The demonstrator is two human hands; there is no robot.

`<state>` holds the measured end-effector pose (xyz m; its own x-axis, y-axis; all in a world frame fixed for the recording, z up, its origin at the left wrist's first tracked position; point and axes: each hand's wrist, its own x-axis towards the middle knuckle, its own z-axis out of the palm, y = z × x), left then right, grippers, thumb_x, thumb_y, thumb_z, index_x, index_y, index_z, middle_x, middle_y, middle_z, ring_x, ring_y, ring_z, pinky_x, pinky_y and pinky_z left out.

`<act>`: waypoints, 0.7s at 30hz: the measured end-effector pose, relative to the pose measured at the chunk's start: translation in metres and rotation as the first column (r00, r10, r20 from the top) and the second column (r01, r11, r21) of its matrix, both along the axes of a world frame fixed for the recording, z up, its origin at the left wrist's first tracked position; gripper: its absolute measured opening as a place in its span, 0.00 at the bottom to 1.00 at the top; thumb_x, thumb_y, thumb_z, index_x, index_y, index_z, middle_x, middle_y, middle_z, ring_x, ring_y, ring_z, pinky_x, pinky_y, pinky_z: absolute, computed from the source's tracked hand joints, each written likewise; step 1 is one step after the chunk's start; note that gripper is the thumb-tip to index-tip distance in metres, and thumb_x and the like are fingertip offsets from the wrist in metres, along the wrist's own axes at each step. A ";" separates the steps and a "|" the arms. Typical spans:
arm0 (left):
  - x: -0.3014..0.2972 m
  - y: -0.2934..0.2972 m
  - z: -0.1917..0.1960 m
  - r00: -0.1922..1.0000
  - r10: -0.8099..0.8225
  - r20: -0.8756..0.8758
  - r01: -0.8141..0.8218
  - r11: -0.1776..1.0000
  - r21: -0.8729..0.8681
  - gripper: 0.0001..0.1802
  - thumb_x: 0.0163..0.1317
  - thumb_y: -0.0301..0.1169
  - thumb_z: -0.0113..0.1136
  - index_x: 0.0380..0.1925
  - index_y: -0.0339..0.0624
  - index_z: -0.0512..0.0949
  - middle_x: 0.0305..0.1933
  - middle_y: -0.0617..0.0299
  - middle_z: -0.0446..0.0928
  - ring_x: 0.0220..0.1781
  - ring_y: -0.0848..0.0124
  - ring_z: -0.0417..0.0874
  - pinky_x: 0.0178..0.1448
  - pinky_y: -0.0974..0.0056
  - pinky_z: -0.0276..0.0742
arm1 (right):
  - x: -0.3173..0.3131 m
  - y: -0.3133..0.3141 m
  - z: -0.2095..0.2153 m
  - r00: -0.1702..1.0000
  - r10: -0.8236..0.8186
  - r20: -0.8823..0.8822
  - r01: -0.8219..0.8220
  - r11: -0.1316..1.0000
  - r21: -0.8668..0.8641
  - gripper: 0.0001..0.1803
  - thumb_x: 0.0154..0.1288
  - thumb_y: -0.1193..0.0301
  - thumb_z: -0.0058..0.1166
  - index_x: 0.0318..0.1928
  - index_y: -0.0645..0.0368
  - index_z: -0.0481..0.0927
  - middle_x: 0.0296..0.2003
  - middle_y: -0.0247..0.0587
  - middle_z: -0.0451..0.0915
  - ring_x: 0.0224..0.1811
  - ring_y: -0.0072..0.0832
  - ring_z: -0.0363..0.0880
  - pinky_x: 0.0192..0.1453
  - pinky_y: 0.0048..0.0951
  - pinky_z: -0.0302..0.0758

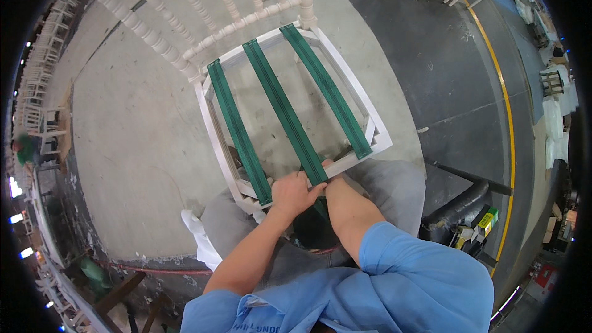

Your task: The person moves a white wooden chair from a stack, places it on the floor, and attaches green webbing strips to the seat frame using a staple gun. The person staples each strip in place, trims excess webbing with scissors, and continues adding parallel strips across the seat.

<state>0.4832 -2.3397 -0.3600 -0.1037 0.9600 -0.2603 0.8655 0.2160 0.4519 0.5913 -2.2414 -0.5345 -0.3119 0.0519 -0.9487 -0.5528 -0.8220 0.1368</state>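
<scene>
A white chair frame (pixel 214 124) lies before me, its seat opening crossed by three green webbing straps. My left hand (pixel 292 195) is closed at the near rail, its thumb pressing the near end of the middle strap (pixel 280 108). Below that end hangs a darker green tail, partly in shadow. My right hand (pixel 333 176) is at the same rail, just right of the middle strap. Most of its fingers are hidden by the strap and rail. The left strap (pixel 237 129) and right strap (pixel 327 92) lie across the frame, untouched by either hand.
The chair's turned-spindle back (pixel 216 36) extends away at the far side. To my right, a black padded seat (pixel 456 208) carries small boxes, one green and yellow (pixel 487 222). White chairs (pixel 46 120) line the far left. A yellow line (pixel 502 86) runs along the right floor.
</scene>
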 end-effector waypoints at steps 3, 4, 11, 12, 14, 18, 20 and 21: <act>0.001 0.001 0.000 1.000 0.007 0.026 -0.007 1.000 0.017 0.36 0.61 0.65 0.62 0.34 0.37 0.82 0.31 0.48 0.84 0.33 0.50 0.87 0.35 0.49 0.81 | 0.001 -0.005 -0.016 0.999 0.011 0.047 -0.011 1.000 -0.014 0.23 0.76 0.50 0.43 0.39 0.56 0.82 0.33 0.42 0.81 0.34 0.38 0.81 0.43 0.43 0.78; 0.001 0.002 -0.001 1.000 -0.005 0.031 0.005 1.000 0.018 0.36 0.61 0.66 0.62 0.34 0.37 0.82 0.31 0.48 0.84 0.33 0.50 0.87 0.35 0.49 0.81 | 0.004 -0.005 -0.022 0.998 0.004 0.063 -0.003 1.000 -0.016 0.23 0.76 0.50 0.43 0.39 0.56 0.81 0.32 0.42 0.81 0.34 0.38 0.80 0.42 0.42 0.78; -0.003 0.007 -0.004 0.998 -0.008 0.063 0.007 1.000 0.016 0.35 0.62 0.64 0.62 0.36 0.37 0.82 0.31 0.50 0.83 0.35 0.51 0.87 0.37 0.51 0.81 | 0.002 0.001 -0.043 0.990 0.033 0.137 -0.028 0.999 -0.034 0.23 0.78 0.52 0.41 0.38 0.57 0.80 0.30 0.40 0.78 0.31 0.36 0.77 0.39 0.40 0.75; -0.003 0.008 -0.004 0.998 -0.007 0.066 0.006 1.000 0.013 0.34 0.62 0.64 0.62 0.36 0.37 0.82 0.31 0.50 0.83 0.34 0.51 0.87 0.37 0.51 0.81 | 0.002 0.002 -0.045 0.989 0.036 0.141 -0.031 0.999 -0.032 0.23 0.78 0.52 0.41 0.38 0.57 0.80 0.29 0.40 0.77 0.30 0.35 0.77 0.38 0.40 0.75; -0.002 0.009 -0.006 0.998 0.001 0.055 -0.003 1.000 0.023 0.31 0.61 0.61 0.65 0.33 0.38 0.81 0.30 0.53 0.82 0.33 0.53 0.87 0.38 0.52 0.80 | 0.003 0.004 -0.050 0.987 0.043 0.155 -0.039 0.999 -0.031 0.23 0.78 0.52 0.40 0.38 0.57 0.79 0.28 0.39 0.77 0.29 0.35 0.76 0.37 0.39 0.74; 0.000 0.010 -0.010 1.000 0.014 0.020 -0.015 0.999 0.032 0.28 0.59 0.57 0.68 0.30 0.40 0.80 0.29 0.55 0.82 0.31 0.55 0.86 0.38 0.52 0.80 | 0.002 0.010 -0.060 0.981 0.058 0.184 -0.055 0.998 -0.018 0.23 0.79 0.53 0.39 0.38 0.57 0.79 0.27 0.38 0.75 0.28 0.33 0.74 0.35 0.38 0.72; 0.000 0.012 -0.011 0.999 0.027 0.017 -0.028 0.999 0.024 0.26 0.58 0.56 0.69 0.30 0.41 0.80 0.28 0.55 0.81 0.31 0.55 0.86 0.39 0.52 0.80 | 0.000 0.013 -0.066 0.977 0.065 0.202 -0.064 0.998 -0.015 0.23 0.80 0.53 0.38 0.38 0.57 0.78 0.26 0.37 0.74 0.27 0.33 0.73 0.34 0.37 0.71; 0.001 0.012 -0.012 0.999 0.033 0.017 -0.034 0.999 0.019 0.26 0.57 0.55 0.70 0.30 0.41 0.79 0.28 0.55 0.81 0.32 0.55 0.86 0.39 0.52 0.80 | 0.000 0.014 -0.070 0.975 0.070 0.209 -0.069 0.998 -0.013 0.23 0.80 0.53 0.38 0.37 0.58 0.78 0.26 0.37 0.74 0.26 0.32 0.73 0.34 0.37 0.71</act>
